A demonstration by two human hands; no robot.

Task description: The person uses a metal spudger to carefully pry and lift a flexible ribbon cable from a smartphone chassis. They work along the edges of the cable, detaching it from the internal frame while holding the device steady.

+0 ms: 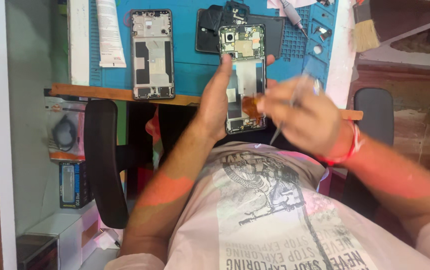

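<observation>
Two opened phones show here. One opened black smartphone with its green circuit board exposed [245, 80] is held upright in the left hand [217, 102], thumb along its left edge and fingertips showing past its right edge. The right hand [305, 117], blurred, is closed around one thin metal tweezer-like tool [287, 117], whose tip points down just beside the phone's lower right corner, near an orange flex ribbon [251, 106]. The second, a silver phone frame [152, 54], lies flat on the blue work mat [190, 75] on the tabletop, well left of both hands. One black back cover [275, 30] lies behind the held phone. One brush [364, 27] rests at far right.
</observation>
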